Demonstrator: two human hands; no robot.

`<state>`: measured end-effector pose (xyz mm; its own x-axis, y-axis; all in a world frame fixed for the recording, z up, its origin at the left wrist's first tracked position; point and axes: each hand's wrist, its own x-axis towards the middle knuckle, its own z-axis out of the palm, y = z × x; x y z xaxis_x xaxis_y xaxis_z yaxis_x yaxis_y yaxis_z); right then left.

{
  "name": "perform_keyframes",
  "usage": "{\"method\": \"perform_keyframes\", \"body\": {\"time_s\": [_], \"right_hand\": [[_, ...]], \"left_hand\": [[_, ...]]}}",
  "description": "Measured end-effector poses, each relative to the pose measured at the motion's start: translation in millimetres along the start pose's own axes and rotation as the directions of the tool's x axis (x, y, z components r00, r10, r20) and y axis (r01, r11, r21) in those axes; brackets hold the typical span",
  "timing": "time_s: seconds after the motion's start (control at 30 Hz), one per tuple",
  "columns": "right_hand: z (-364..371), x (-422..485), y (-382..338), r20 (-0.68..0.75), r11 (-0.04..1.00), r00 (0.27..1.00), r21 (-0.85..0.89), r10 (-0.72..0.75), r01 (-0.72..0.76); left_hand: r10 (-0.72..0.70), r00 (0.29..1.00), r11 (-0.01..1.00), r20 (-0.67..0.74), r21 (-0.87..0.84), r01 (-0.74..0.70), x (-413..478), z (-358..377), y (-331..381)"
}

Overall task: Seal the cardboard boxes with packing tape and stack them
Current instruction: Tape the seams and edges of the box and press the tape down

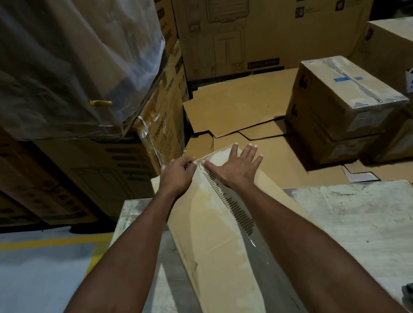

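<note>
Plastic-wrapped cartons (pixel 60 41) tower at 10 o'clock. A pale, scuffed tabletop (pixel 358 221) fills 4 o'clock and carries the long cardboard box (pixel 217 245), which runs from 6 o'clock up to centre. Flattened cardboard (pixel 230 103) covers the floor at 12 o'clock, with two sealed boxes (pixel 344 99) stacked at 2 o'clock. The right hand (pixel 239 167) lies flat on the box's far end, fingers spread. The left hand (pixel 177 173), fingers curled, pinches the end of the clear tape (pixel 262 247) along the seam.
</note>
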<state>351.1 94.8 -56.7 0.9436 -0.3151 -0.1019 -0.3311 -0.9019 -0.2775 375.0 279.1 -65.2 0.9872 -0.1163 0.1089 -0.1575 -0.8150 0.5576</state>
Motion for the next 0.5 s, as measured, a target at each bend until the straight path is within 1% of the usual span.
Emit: {"method": "perform_keyframes", "body": {"time_s": [0.1,0.23,0.37,0.5], "right_hand": [[1,-3,2,-0.002,0.999,1.0,-0.021,-0.028,0.028],[3,-10,8,0.001,0.993,0.994,-0.048,-0.107,0.107],[3,-23,17,0.008,0.982,0.985,-0.078,-0.171,0.171],[2,-38,27,0.014,0.969,0.973,-0.09,-0.23,0.23]], "left_hand": [[-0.028,0.999,0.999,-0.038,-0.024,0.027,-2,0,3],[-0.032,0.997,0.999,-0.075,-0.038,0.029,-5,0,9],[-0.052,0.997,0.998,-0.063,-0.043,0.049,-6,-2,12],[-0.031,0.999,0.999,-0.043,-0.024,0.03,-8,-5,12]]}}
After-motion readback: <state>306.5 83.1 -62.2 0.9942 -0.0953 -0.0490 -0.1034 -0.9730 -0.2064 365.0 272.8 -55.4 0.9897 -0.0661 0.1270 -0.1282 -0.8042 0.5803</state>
